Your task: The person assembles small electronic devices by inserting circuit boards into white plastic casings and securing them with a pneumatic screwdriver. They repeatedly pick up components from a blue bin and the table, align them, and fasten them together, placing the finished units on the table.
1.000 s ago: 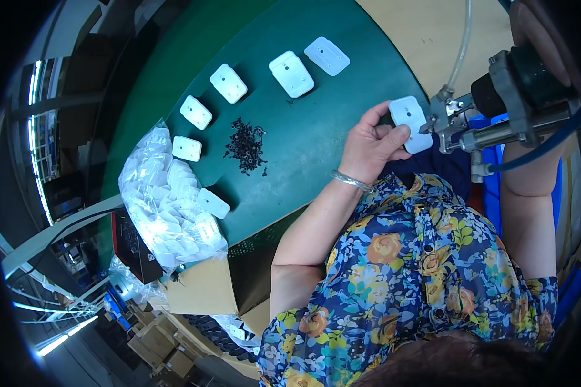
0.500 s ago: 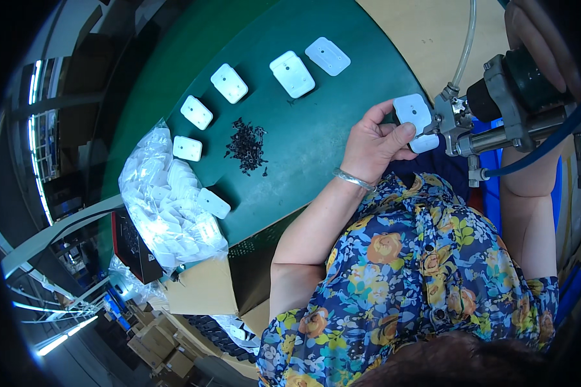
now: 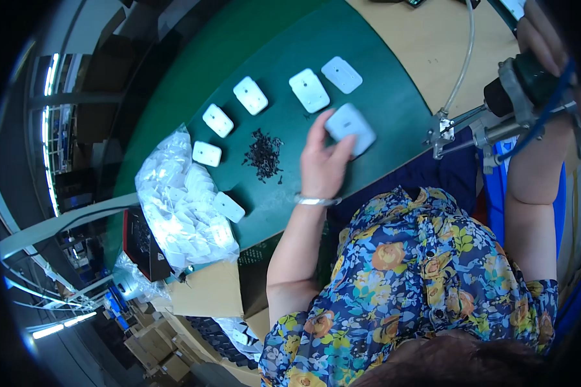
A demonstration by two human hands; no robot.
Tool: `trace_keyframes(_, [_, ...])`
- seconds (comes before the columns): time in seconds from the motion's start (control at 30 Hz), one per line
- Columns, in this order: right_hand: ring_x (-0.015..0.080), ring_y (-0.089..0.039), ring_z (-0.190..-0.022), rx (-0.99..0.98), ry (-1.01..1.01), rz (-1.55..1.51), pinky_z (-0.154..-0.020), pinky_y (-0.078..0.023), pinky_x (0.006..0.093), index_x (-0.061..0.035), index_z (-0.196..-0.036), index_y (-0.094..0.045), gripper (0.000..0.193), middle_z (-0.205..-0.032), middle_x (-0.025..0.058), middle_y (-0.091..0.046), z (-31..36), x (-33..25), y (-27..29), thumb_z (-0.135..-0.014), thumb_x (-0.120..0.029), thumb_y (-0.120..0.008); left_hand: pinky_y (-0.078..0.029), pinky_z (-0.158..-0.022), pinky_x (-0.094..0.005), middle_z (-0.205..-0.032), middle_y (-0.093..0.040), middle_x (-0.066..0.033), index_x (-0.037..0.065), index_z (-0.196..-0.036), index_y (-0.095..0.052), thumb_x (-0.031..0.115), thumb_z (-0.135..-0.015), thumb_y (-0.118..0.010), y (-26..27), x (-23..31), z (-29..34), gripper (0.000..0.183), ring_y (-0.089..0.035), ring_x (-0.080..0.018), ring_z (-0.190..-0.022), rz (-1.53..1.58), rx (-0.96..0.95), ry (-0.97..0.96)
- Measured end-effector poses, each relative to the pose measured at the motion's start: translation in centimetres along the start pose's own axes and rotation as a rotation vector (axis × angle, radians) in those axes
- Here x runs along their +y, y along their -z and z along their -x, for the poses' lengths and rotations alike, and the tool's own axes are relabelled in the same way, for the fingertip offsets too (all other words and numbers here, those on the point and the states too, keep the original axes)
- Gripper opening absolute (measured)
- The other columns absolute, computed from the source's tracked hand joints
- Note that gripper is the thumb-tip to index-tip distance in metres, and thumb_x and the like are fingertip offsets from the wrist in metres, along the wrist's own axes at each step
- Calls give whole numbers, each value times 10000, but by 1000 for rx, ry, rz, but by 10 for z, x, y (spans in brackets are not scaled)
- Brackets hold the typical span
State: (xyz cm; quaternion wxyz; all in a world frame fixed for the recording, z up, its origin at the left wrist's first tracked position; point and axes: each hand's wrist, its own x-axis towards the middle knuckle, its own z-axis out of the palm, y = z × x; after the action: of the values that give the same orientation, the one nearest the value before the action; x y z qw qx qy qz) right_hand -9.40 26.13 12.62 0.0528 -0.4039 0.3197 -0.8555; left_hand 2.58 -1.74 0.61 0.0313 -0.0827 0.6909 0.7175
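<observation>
My left hand (image 3: 325,164) pinches a small white plastic case (image 3: 350,131) with rounded corners, held over the green table and slightly blurred by motion. At the right, my right hand (image 3: 541,40) curls around the black body of a metal fixture (image 3: 528,80); the view cuts off part of this hand. A clear hose and a blue hose run to the fixture, and no case sits at its metal head (image 3: 443,131). Beyond my left hand lie another white case (image 3: 309,90) and a flat white plate (image 3: 342,75). A pile of small black screws (image 3: 262,155) is to its left.
More white cases (image 3: 250,95) stand in a curved row on the green table (image 3: 284,200). A clear plastic bag (image 3: 187,226) full of white parts sits at the left edge, beside a dark box (image 3: 145,244). An open cardboard box (image 3: 213,290) stands below the table edge.
My left hand has carried the white case left, away from the fixture's head and over the table. My right hand stays at the fixture. The whole view has shifted slightly.
</observation>
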Motion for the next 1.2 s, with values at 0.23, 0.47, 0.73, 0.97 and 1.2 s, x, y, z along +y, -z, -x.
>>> trace_keyframes(0.23, [176,-614,-673,71,-121,318,-596,-531,285,44,-1188,-387,472,-829,105,-585,-42,-16,-25,-823,-186,-578,-432,-447,-199,-1090,-524,-108,46,-1271,-384,78,-827,-583,45,-3,29,488,-561,-94,-565,-455,237,44])
trace_keyframes(0.47, [162,-531,-981,212,-213,605,-868,-421,280,24,-1188,-449,428,-1042,97,-571,-81,-8,-17,-820,-132,-602,-429,-530,-206,-1008,-539,-99,24,-1105,-544,56,-745,-667,12,12,20,382,-512,-83,-606,-828,255,-582])
trace_keyframes(0.73, [234,-499,-1097,307,-143,1056,-963,-371,338,-6,-1247,-411,472,-1181,124,-512,4,2,68,-845,-196,-571,-462,-565,-211,-939,-588,-90,24,-1010,-607,90,-758,-675,-68,10,25,269,-537,-105,-626,-654,-316,-424])
trace_keyframes(0.97, [344,-298,-1238,524,-208,1910,-1021,-286,412,-28,-1301,-292,850,-1290,199,-351,11,83,132,-644,-334,-735,-458,-560,-222,-950,-601,-93,30,-1007,-607,98,-761,-671,-88,8,26,263,-532,-114,-590,-665,-505,-426])
trace_keyframes(1.2, [324,-431,-1075,555,-91,1974,-929,-366,383,47,-1175,-397,776,-1120,191,-465,-3,98,153,-603,-347,-743,-475,-602,-246,-941,-612,-96,25,-1009,-612,80,-772,-655,-94,3,31,247,-554,-125,-641,-756,-504,-441])
